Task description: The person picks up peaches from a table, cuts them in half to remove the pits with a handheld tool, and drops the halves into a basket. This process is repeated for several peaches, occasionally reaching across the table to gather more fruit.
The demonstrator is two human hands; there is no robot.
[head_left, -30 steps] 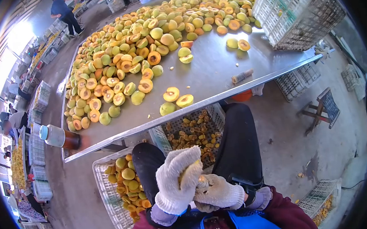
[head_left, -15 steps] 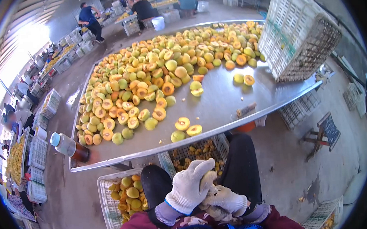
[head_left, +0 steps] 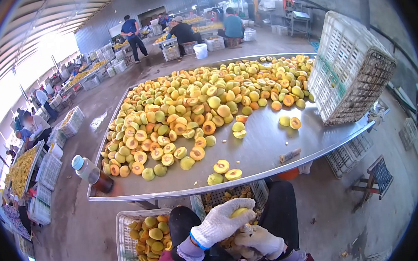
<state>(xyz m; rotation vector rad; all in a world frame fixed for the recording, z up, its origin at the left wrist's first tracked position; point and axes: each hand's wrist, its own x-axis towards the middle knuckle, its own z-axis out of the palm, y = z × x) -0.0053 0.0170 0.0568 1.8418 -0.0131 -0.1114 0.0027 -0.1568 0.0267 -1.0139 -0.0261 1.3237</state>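
In a white knit glove, my left hand (head_left: pixel 220 224) is closed on a yellow peach half (head_left: pixel 240 212), mostly covered by the fingers. My right hand (head_left: pixel 262 241), also gloved, is curled just beneath it; whatever it grips is hidden. Both hands are above my lap, in front of the metal table (head_left: pixel 262 141). Between my knees stands a crate (head_left: pixel 261 196) with small brownish-yellow pieces inside. Left of my leg, another white crate (head_left: pixel 125 241) holds peach pieces (head_left: pixel 155 234). A big heap of halved peaches (head_left: pixel 184 117) covers much of the tabletop, and a few halves (head_left: pixel 221 166) lie near its front edge.
A bottle with dark liquid (head_left: pixel 93 174) stands at the table's left corner. An upended white crate (head_left: pixel 344 69) leans on the right end, near a short cylindrical object (head_left: pixel 290 155). A folding stool (head_left: pixel 375 180) is on the floor at right. Several people work farther back.
The view has tilted upward, so the table and crates appear lower. My left hand has turned, showing more of the peach half. My right hand stays close beneath it.
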